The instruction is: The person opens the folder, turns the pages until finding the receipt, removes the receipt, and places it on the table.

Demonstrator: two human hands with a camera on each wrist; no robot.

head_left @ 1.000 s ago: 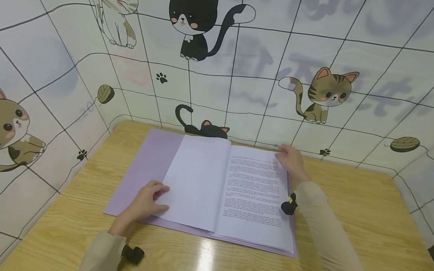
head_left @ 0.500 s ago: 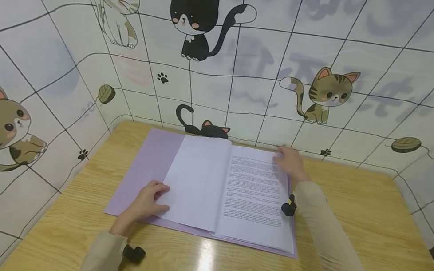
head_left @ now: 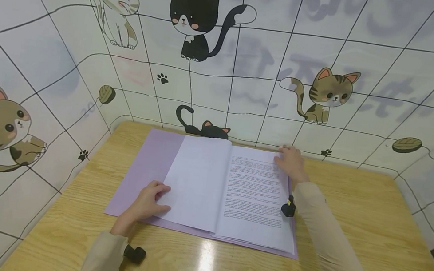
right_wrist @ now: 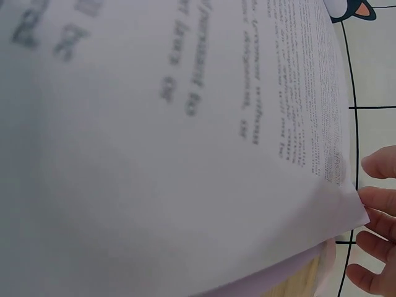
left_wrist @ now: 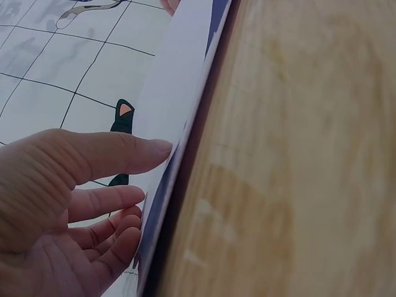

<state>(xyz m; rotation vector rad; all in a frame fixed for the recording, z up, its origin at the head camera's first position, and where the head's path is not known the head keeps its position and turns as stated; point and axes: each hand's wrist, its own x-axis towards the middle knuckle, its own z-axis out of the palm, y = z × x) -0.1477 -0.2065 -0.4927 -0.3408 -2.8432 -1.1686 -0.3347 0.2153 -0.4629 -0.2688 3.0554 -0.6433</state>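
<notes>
A lilac folder (head_left: 154, 155) lies spread open on the wooden table, with loose-looking white sheets inside. Its left page (head_left: 195, 182) is blank, and the right page (head_left: 254, 193) carries printed text. My left hand (head_left: 148, 200) rests at the lower left edge of the blank page, thumb and fingers spread apart. At the upper right corner of the printed page is my right hand (head_left: 291, 162). In the right wrist view its fingers (right_wrist: 378, 198) touch the page corner, while the thumb stands apart from it. Some right fingertips are blurred in the head view.
The wooden table (head_left: 360, 214) extends on both sides of the folder and in front of it. Behind and beside it stand walls (head_left: 253, 99) covered with a grid and cartoon cats. Small black cameras (head_left: 135, 255) are worn on both wrists.
The right fingertips have shifted slightly at the page corner. The left hand, the folder and the pages look the same as before.
</notes>
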